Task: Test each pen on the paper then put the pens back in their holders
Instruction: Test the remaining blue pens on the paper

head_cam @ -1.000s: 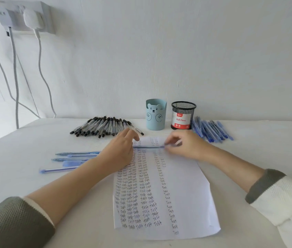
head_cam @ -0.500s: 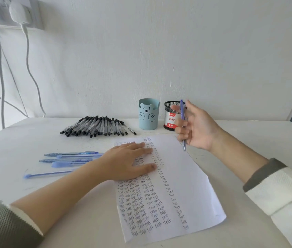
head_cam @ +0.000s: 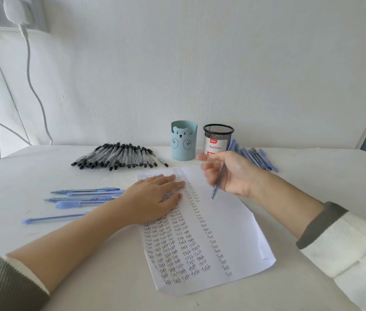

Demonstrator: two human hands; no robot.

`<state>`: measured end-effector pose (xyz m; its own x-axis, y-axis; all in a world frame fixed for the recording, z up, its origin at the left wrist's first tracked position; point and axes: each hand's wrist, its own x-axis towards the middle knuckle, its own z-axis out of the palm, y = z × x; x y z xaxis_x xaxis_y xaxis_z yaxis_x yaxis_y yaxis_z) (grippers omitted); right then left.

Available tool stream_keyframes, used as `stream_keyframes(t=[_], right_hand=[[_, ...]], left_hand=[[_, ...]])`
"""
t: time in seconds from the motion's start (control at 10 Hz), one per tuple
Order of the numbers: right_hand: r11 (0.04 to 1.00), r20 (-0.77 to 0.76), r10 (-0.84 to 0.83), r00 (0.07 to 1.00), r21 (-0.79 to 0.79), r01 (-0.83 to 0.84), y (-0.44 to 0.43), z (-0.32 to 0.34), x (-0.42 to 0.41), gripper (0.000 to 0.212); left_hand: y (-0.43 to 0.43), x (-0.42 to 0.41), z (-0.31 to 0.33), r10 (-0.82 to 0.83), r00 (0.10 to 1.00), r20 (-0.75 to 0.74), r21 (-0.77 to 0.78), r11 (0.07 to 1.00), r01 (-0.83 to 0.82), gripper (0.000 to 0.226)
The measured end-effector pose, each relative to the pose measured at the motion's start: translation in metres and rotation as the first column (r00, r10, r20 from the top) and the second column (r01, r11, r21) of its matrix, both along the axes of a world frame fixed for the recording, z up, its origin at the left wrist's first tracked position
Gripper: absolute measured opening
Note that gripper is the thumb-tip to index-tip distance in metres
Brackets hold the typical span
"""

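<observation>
A white paper (head_cam: 226, 234) covered in columns of the word "Test" lies in front of me. My left hand (head_cam: 152, 198) rests flat on its upper left part. My right hand (head_cam: 231, 173) holds a blue pen (head_cam: 218, 185) above the paper's top right, tip pointing down; its fingers are blurred. Behind the paper stand a light blue bear holder (head_cam: 183, 141) and a black mesh holder (head_cam: 218, 139). A row of black pens (head_cam: 117, 156) lies to the holders' left and a bunch of blue pens (head_cam: 256, 158) to the right.
Several blue pens (head_cam: 83, 196) lie on the white table (head_cam: 43, 167) left of my left arm. White cables (head_cam: 31, 86) hang from a wall socket at the upper left. A blue edge shows at the far right.
My right hand has lowered the blue pen from near the mesh holder toward the paper. My left hand went from pinching the pen with the right hand to lying flat on the paper.
</observation>
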<state>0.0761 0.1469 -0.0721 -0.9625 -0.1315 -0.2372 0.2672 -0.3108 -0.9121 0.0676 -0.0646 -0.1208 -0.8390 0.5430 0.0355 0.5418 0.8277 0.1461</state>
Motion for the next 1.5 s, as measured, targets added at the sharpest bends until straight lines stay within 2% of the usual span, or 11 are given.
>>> stream_keyframes(t=[0.1,0.2,0.3,0.4,0.5,0.6,0.7,0.8,0.9,1.0,1.5], right_hand=[[0.991,0.017,0.056,0.998,0.12,-0.058,-0.003,-0.007,0.003,0.048],[0.98,-0.062,0.116,0.991,0.167,-0.104,-0.006,-0.006,0.004,0.038],[0.942,-0.129,0.175,0.976,0.311,-0.128,-0.008,-0.011,0.004,0.028],[0.785,-0.31,0.123,0.943,0.611,0.098,-0.009,-0.026,0.008,0.023],[0.832,-0.368,0.069,0.927,0.535,0.15,-0.013,-0.033,0.011,0.026],[0.874,-0.315,0.049,0.948,0.472,0.112,-0.013,-0.031,0.009,0.026],[0.773,-0.358,0.042,0.933,0.603,0.197,-0.011,-0.035,0.011,0.022],[0.71,-0.407,0.039,0.913,0.654,0.261,-0.011,-0.041,0.011,0.04],[0.599,-0.44,0.085,0.894,0.739,0.307,-0.015,-0.046,0.007,0.046],[0.557,-0.467,0.117,0.877,0.762,0.331,-0.017,-0.05,0.007,0.044],[0.599,-0.468,0.142,0.872,0.742,0.301,-0.016,-0.05,0.008,0.042]], left_hand=[[0.0,0.0,0.001,0.015,1.0,0.001,-0.011,1.0,-0.015,0.053],[0.001,0.001,0.002,0.021,1.0,0.005,-0.017,1.0,-0.021,0.054],[0.001,0.001,0.002,0.019,1.0,0.002,-0.017,1.0,-0.019,0.054],[0.0,0.002,0.002,0.02,1.0,0.006,-0.018,1.0,-0.02,0.054],[0.0,0.001,0.002,0.018,1.0,0.001,-0.025,1.0,-0.018,0.054],[0.0,0.002,0.002,0.019,1.0,0.004,-0.024,1.0,-0.019,0.054],[0.0,0.003,0.002,0.016,1.0,0.009,-0.021,1.0,-0.015,0.055],[0.001,0.004,0.003,0.016,1.0,0.012,-0.024,1.0,-0.015,0.055],[0.001,0.005,0.004,0.012,1.0,0.009,-0.024,1.0,-0.012,0.055],[0.001,0.005,0.003,0.011,1.0,0.002,-0.021,1.0,-0.011,0.054],[0.002,0.004,0.002,0.009,1.0,-0.007,-0.019,1.0,-0.009,0.054]])
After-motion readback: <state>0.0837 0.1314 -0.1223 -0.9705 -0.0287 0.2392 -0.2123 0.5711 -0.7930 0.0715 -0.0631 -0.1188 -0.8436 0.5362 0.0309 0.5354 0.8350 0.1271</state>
